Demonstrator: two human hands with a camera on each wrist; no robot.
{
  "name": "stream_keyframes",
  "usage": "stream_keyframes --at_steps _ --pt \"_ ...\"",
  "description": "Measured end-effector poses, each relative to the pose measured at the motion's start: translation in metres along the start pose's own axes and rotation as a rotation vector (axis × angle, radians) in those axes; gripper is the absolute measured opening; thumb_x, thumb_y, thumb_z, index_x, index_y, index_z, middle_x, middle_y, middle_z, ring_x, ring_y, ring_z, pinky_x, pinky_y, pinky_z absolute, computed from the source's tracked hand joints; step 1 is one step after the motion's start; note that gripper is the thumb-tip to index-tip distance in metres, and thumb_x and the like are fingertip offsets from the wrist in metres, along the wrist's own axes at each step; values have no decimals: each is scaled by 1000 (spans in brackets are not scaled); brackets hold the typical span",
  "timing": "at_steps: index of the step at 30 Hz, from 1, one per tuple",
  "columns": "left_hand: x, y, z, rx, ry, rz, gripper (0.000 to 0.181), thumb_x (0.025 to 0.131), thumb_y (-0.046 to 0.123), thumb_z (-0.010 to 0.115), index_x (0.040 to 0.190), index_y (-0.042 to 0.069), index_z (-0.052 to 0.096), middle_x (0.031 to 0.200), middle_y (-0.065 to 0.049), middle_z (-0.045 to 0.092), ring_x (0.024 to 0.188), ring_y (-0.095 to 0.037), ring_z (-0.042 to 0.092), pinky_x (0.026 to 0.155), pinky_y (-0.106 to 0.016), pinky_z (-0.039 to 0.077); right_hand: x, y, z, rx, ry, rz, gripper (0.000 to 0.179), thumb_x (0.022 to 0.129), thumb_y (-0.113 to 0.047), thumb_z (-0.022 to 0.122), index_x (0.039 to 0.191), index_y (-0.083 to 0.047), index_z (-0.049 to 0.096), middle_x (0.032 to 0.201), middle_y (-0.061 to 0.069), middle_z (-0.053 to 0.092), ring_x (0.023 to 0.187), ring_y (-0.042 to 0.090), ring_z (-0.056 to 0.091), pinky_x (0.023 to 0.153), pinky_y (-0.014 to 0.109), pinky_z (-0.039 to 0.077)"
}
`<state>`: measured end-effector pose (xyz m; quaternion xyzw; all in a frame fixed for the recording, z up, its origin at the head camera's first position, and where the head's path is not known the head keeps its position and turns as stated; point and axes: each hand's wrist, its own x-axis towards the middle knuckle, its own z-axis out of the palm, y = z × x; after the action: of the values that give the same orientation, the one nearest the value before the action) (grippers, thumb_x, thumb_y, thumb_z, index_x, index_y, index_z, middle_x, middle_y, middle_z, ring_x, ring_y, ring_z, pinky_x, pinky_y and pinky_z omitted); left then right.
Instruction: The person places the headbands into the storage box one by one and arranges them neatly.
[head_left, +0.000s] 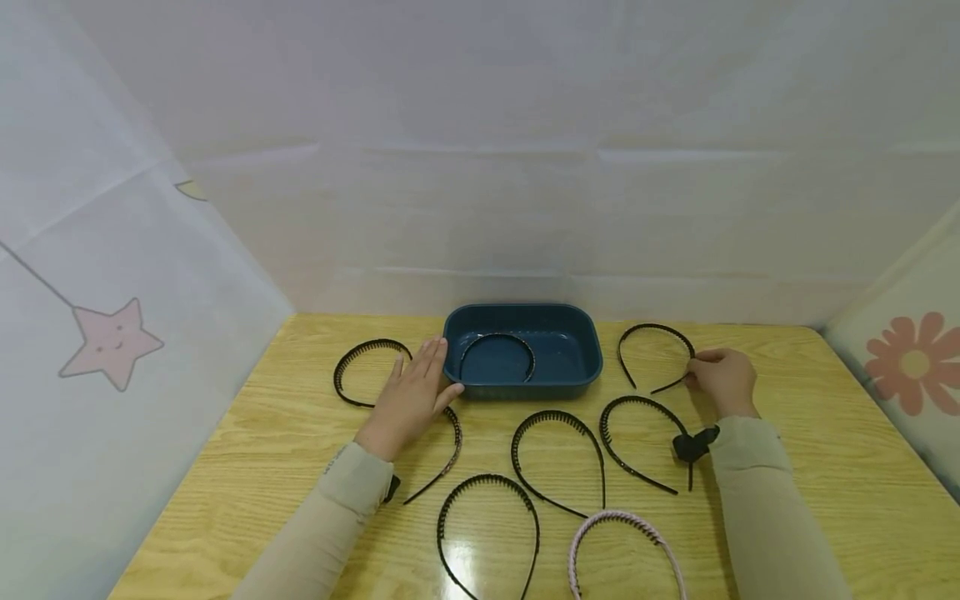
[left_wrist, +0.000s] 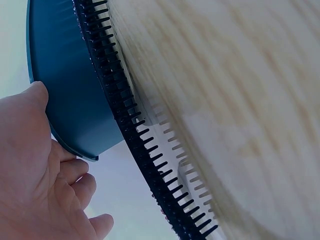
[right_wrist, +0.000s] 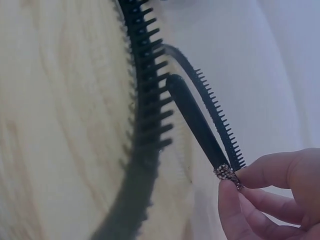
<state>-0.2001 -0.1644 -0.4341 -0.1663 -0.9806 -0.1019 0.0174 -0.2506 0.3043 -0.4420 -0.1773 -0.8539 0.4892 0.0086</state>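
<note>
My right hand pinches one side of a thin black headband at the back right of the table. In the right wrist view, thumb and fingers hold this toothed headband at a glittery patch near its end. My left hand rests against the left end of a blue box, thumb at its near corner and fingers along its side. Inside the box lies a black headband. Close to the left hand are two more black headbands, one behind and one partly under it.
Several headbands lie on the wooden table: black ones at the middle, right and front, plus a pink one. Pale cloth walls stand behind and at both sides. A black wrist device is on the right sleeve.
</note>
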Motion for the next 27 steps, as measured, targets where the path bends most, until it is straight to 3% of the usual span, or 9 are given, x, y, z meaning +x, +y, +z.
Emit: stream_keyframes --at_steps 2,4,9,13,21,27 --pt "0 0 0 1 -1 0 81 107 55 39 163 5 10 169 -12 8 156 -28 10 123 -59 10 -1 -1 -1 4 4 -10 44 100 -13 57 137 11 55 73 2 74 66 10 70 98 52 52" --pt "0 0 1 5 -1 2 81 107 55 39 163 4 10 169 -12 8 155 -28 11 123 -59 10 -3 -3 -1 16 11 -16 44 101 -14 56 138 11 55 74 0 73 68 9 70 97 49 53" --pt "0 0 2 10 12 9 81 107 54 41 163 4 11 169 -14 12 155 -29 12 123 -60 13 -6 -9 0 73 40 -30 43 101 -13 59 138 10 56 96 7 72 70 6 71 73 26 61" --pt "0 0 2 4 19 12 81 106 53 42 163 4 12 169 -15 13 155 -29 13 122 -61 13 -9 -13 1 112 57 -52 43 101 -12 61 137 10 56 111 16 68 68 1 70 72 25 61" --pt "1 1 2 -6 15 9 81 107 52 44 163 4 12 169 -12 8 156 -29 12 123 -60 9 -12 -26 0 216 62 -63 44 101 -12 63 140 8 55 83 -14 62 67 -4 68 76 24 61" --pt "0 1 0 -12 6 1 80 107 51 43 163 4 12 169 -12 8 156 -29 11 123 -60 8 -18 -41 1 291 55 -83 45 100 -10 64 140 7 55 86 -13 64 70 -1 69 73 19 59"
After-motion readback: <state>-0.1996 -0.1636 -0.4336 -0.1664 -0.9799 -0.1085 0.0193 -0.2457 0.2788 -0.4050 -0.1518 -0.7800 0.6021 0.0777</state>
